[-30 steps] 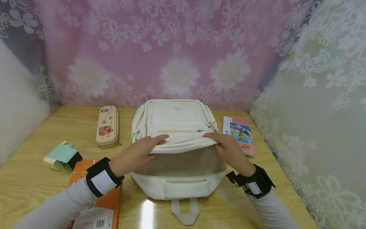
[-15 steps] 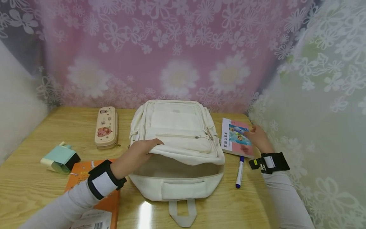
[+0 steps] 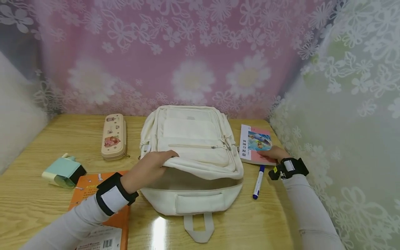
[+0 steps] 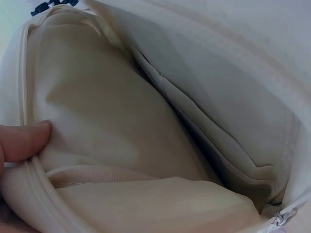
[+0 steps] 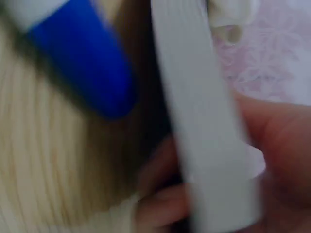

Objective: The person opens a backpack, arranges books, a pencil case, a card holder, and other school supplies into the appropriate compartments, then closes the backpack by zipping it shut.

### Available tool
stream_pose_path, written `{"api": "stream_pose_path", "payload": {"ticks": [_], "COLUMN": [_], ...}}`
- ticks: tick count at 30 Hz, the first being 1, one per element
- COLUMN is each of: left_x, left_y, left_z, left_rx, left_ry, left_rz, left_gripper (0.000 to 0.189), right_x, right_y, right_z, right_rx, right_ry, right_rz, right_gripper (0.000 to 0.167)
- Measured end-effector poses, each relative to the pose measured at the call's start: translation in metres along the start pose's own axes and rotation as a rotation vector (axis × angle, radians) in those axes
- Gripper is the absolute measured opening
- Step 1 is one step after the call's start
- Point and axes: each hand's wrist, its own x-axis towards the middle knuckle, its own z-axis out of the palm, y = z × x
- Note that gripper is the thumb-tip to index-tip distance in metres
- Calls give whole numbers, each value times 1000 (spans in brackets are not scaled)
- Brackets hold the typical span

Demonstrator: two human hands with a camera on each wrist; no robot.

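At centre, holding the cream backpack (image 3: 187, 130) open with the left hand (image 3: 149, 170); to its right, gripping the picture-covered paperback (image 3: 254, 140) with the right hand (image 3: 276, 153) (lifted or not, too blurred to tell). Early on, seemingly: opened, with pencil case (image 3: 113, 136), blue-capped marker (image 3: 258, 183), orange book (image 3: 120, 220) outside.

Left grip (image 4: 24, 141) on bag (image 4: 107, 107) (beige inside)

A cream backpack (image 3: 190, 132) is laid front up at the centre of the head view, its main compartment gaping toward the bottom of the frame, the opening's upper edge gripped at its left end by the left hand (image 3: 150, 169). At right of centre, a pink-and-white book (image 3: 246, 146) with a blue cover picture, face up, is held near its lower right corner by the right hand (image 3: 276, 153).
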Motion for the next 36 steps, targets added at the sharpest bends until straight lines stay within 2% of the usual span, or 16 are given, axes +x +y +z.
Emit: {"api": "stream_pose_path", "payload": {"ticks": [1, 5, 7, 10, 13, 15, 17, 20, 21, 23, 25, 27, 31, 33, 36], "left_x": [0, 1, 2, 4, 7, 11, 17, 26, 29, 36, 44, 51, 59, 60, 61], "left_y": [0, 0, 0, 0, -2, -4, -6, -9, -10, -12, -15, -16, -16, -15, -11], "left_z": [1, 2, 2, 1, 0, -2, -5, -12, -15, -23, -30, -38, -51, -58, -64], "left_rx": [8, 42, 30, 12, -4, -10, -23, -44, -50, -67, -99, -144, -319, -407, -467], "left_ry": [7, 41, 51, 62, 68, 75, 87, 120, 130, 154, 176, 183, 163, 153, 171], "left_rz": [0, -1, -4, -9, -18, -25, -32, -58, -67, -90, -118, -164, -255, -293, -339], "left_gripper": [47, 45, 42, 40, 39, 36, 31, 23, 20, 18, 16, 16, 21, 26, 30], "right_x": [-3, -21, -34, -59, -87, -107, -126, -152, -160, -173, -184, -191, -192, -186, -171], "right_y": [-1, -7, -13, -22, -32, -39, -47, -61, -67, -77, -86, -93, -101, -103, -104], "right_z": [0, -5, -9, -20, -30, -33, -32, -22, -17, -6, 6, 18, 45, 58, 73], "right_rx": [45, 369, 507, 688, 884, 981, 1030, 1019, 987, 910, 828, 728, 586, 563, 588], "right_ry": [12, 40, 51, 10, -147, -312, -507, -778, -843, -924, -954, -947, -939, -955, -963], "right_rz": [-12, -138, -203, -298, -398, -473, -562, -673, -711, -748, -749, -721, -655, -634, -585], "right_gripper": [64, 74, 74, 73, 73, 70, 62, 49, 47, 45, 47, 54, 62, 61, 59]}}
